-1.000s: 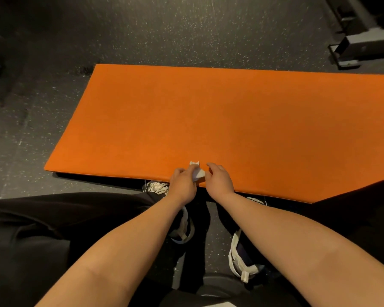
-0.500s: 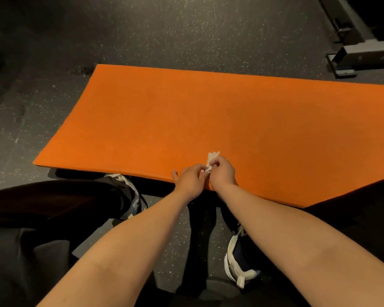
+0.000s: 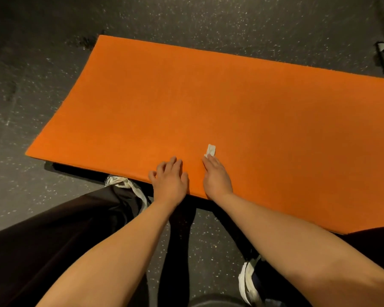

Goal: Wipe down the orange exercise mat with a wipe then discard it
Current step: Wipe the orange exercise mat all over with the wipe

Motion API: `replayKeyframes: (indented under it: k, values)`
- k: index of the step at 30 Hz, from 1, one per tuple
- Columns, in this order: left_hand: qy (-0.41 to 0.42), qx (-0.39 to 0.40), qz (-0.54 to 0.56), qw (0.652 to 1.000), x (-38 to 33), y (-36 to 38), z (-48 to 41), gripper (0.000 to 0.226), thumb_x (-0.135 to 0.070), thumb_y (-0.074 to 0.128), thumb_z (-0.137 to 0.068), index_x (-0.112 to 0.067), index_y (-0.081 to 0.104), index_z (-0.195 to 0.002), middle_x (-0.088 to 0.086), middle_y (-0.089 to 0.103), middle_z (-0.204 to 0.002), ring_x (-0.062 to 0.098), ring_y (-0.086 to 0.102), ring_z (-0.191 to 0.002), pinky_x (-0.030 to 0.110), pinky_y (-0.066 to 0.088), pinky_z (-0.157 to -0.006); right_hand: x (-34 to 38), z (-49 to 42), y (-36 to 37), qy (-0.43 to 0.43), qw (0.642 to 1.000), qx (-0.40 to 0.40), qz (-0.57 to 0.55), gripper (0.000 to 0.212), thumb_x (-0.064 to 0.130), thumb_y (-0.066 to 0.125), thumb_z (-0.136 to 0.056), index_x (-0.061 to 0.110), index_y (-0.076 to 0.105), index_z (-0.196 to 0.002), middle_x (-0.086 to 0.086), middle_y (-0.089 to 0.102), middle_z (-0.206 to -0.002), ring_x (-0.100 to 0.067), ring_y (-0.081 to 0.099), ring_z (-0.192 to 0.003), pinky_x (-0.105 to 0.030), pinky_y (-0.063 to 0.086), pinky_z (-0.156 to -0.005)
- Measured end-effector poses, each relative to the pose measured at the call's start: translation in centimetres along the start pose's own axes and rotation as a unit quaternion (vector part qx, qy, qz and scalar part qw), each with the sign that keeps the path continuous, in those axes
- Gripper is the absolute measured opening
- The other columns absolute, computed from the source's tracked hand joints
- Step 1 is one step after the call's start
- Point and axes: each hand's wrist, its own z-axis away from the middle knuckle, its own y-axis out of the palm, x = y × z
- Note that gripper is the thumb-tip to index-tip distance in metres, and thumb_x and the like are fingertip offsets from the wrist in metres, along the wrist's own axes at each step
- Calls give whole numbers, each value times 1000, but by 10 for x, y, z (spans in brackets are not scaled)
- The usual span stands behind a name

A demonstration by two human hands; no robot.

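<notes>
The orange exercise mat [image 3: 208, 96] lies flat across mid-frame; the left hand [image 3: 170, 179] rests loose-fingered on its near edge — apparently steadying it — while the right hand [image 3: 216, 178], fingers straight and clasping nothing, pins the small folded wipe [image 3: 210, 150] to the mat at lower centre, poised to sweep.

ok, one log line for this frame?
right hand: straight fingers press wipe | left hand: rests on orange exercise mat, near edge | discard: not yet
</notes>
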Motion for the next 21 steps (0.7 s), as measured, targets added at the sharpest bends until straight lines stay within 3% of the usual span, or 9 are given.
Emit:
replayKeyframes:
  k: [5, 8, 10, 12, 15, 21]
  values:
    - [32, -32, 61, 997, 14, 21, 13, 57, -28, 39, -104, -19, 24, -159, -3, 21, -165, 22, 19, -148, 37, 6, -116, 46, -22, 23, -137, 985, 102, -31, 55, 5, 39, -105, 15, 32, -158, -3, 23, -167, -18, 16, -155, -38, 11, -127]
    - [42, -22, 82, 995, 22, 26, 13, 57, -34, 39, -105, -20, 25, -159, -4, 18, -166, 18, 13, -150, 35, 0, -119, 34, -30, 19, -169, 979, 108, 43, 60, 5, 41, -103, 21, 28, -160, 2, 20, -168, -16, 10, -156, -40, 0, -127]
    - [46, -8, 81, 996, 23, 27, 14, 58, -41, 38, -105, -23, 25, -158, -7, 12, -167, 12, 5, -152, 35, -7, -118, 15, -34, 11, -141, 984, 63, 86, 66, 0, 41, -100, 22, 27, -160, 3, 19, -168, -17, 7, -156, -40, -4, -124]
    - [57, 8, 73, 996, 23, 27, 15, 60, -46, 37, -104, -26, 23, -158, -8, 6, -168, 9, -2, -152, 36, -12, -119, -4, -37, 1, -54, 994, -3, 100, 72, -4, 40, -96, 22, 23, -161, 2, 15, -169, -18, 4, -156, -41, -4, -124]
    - [68, 34, 64, 995, 25, 25, 16, 64, -51, 38, -100, -32, 19, -159, -8, 0, -168, 9, -10, -152, 40, -14, -120, -13, -34, 0, 32, 995, -48, 79, 67, 3, 36, -100, 20, 18, -162, 0, 10, -170, -17, 1, -157, -41, -3, -126]
    - [117, 64, 32, 991, 30, 20, 23, 68, -62, 42, -96, -41, 19, -156, -7, -6, -168, 13, -15, -152, 39, -21, -116, 27, 7, 20, -99, 993, 62, -2, 51, 9, 40, -106, 20, 38, -156, 2, 22, -167, -19, 12, -155, -33, 11, -125]
